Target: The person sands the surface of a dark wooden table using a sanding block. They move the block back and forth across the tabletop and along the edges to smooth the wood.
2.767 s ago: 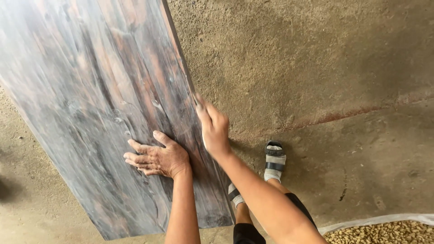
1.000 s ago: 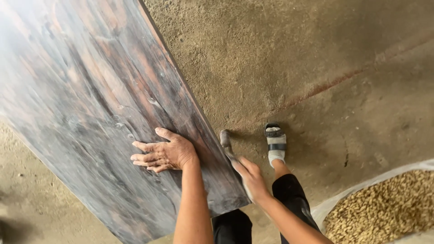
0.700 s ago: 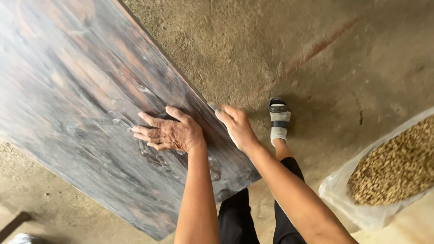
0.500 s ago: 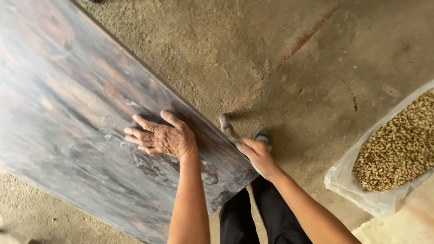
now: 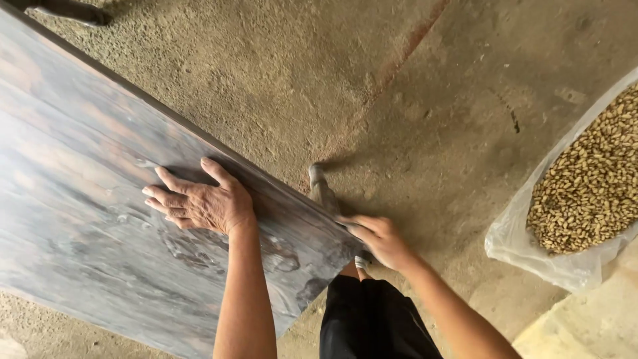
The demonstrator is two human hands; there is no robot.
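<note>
**woodnoob:** so what's actually being handled here?

**slabfan:** A big dark board, wood-grain look with grey, brown and reddish streaks. It fills the left side of the view and sits at an angle over the concrete floor, with its long edge running from upper left down to a corner near the middle bottom.

**woodnoob:** and the hands?

**slabfan:** Left hand lies flat on the board's face, palm down, fingers spread and pointing left. Wide open, not wrapped round anything, just pressing on the surface close to the long edge. Right hand is at the board's lower right corner, fingers curled against the edge there. Its grip looks partly closed on that edge, but honestly I can't tell how much of the board it really has hold of, since the fingertips go behind the corner.

**woodnoob:** anything else around?

**slabfan:** Person's leg in black trousers right under the corner, and a foot in a grey sandal just beside the board's edge, partly hidden by it. Well off to the right there's a clear plastic bag, open, full of tan grain. The floor is rough and sandy with a faint reddish line across it. Something dark pokes in at the top left, too cut off to identify.
</note>
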